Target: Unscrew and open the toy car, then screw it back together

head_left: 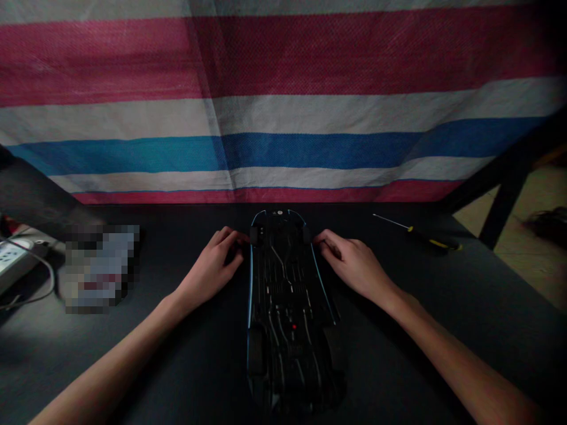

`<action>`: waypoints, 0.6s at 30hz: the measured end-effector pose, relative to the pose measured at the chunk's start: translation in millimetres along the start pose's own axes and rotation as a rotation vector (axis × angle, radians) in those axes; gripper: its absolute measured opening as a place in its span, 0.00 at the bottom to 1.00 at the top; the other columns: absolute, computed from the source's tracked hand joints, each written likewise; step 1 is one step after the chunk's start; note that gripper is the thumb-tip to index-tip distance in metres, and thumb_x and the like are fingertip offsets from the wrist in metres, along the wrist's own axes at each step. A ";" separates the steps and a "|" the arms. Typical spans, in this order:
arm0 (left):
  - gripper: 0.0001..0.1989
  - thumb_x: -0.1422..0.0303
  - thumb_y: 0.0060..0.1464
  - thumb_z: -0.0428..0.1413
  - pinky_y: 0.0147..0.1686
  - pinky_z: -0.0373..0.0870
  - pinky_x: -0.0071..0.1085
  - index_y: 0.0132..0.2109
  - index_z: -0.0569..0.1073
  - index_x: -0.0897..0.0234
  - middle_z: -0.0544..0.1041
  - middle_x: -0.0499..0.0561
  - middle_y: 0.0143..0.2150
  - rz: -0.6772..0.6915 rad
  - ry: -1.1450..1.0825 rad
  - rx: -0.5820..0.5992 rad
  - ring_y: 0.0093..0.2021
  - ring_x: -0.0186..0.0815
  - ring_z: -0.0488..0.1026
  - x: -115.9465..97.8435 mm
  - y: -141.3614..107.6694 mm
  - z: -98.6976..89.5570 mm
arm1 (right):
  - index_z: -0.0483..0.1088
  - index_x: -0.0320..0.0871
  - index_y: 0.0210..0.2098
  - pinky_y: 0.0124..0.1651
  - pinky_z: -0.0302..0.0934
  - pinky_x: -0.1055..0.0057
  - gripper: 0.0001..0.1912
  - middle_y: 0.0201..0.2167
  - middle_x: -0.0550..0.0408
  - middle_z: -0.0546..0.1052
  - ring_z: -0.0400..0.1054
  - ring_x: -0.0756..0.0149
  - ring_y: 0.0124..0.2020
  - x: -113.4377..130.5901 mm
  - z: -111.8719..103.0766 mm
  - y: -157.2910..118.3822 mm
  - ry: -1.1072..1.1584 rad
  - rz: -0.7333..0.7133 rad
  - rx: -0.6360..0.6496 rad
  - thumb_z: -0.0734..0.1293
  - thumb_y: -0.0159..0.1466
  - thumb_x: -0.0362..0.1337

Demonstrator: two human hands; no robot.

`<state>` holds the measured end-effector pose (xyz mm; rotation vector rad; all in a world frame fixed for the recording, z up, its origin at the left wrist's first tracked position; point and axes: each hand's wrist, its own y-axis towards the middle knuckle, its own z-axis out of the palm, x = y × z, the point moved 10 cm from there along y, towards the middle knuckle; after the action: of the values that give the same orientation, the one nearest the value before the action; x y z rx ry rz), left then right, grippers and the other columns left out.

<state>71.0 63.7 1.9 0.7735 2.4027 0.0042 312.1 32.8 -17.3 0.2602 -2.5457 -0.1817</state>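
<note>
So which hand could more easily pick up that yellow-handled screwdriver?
Probably the right hand: the yellow-and-black-handled screwdriver lies on its side of the upturned black toy car with blue trim. The left hand would have to cross the car.

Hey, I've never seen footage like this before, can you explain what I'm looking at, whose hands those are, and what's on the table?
This is one picture from a camera worn on a person's head, looking down at their own bare hands. On the dark table lies a toy car, flipped underside up. The left hand and right hand touch its far end from either side; neither lifts it. A screwdriver lies to the right, a power strip at the left edge. A striped tarp hangs behind.
</note>
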 end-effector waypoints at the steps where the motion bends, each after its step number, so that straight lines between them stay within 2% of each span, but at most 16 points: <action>1: 0.10 0.74 0.63 0.48 0.54 0.70 0.42 0.49 0.70 0.62 0.70 0.53 0.48 0.000 -0.002 -0.001 0.50 0.41 0.70 0.3 0.2 0.1 | 0.70 0.50 0.44 0.33 0.56 0.69 0.08 0.32 0.59 0.80 0.75 0.64 0.31 -0.6 0.2 0.1 0.000 0.001 -0.002 0.59 0.70 0.37; 18: 0.10 0.74 0.63 0.49 0.54 0.68 0.41 0.50 0.70 0.62 0.70 0.53 0.49 0.006 -0.006 0.003 0.50 0.41 0.70 1.0 1.3 -0.1 | 0.70 0.50 0.45 0.33 0.56 0.70 0.08 0.29 0.61 0.76 0.72 0.66 0.30 -1.5 -0.2 1.4 0.025 -0.025 0.042 0.60 0.71 0.36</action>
<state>70.9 65.4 1.6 0.7808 2.3953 0.0002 313.2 34.5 -17.7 0.3083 -2.5241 -0.1337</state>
